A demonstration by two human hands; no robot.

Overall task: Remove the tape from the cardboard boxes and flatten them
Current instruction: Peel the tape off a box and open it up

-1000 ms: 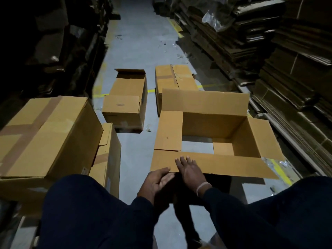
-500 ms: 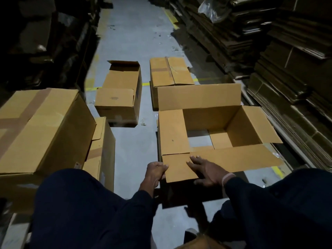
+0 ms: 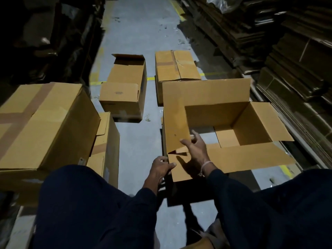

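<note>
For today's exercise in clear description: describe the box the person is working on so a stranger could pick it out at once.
Start from the grey aisle floor between dark stacks of cardboard. Nearest the person, right of centre, stands the open box, with the left hand gripping its near flap and the right hand at its left flap. Alone among the boxes, its flaps are spread wide and floor shows through its bottom.

Dim in here. What light there is falls from above onto the grey floor (image 3: 136, 42) and the tan tops of the cardboard boxes (image 3: 206, 97), leaving the stacks (image 3: 296, 51) at both sides nearly black. The right hand (image 3: 195, 150) throws a hard shadow. Edges bow outward, slightly soft throughout.
</note>
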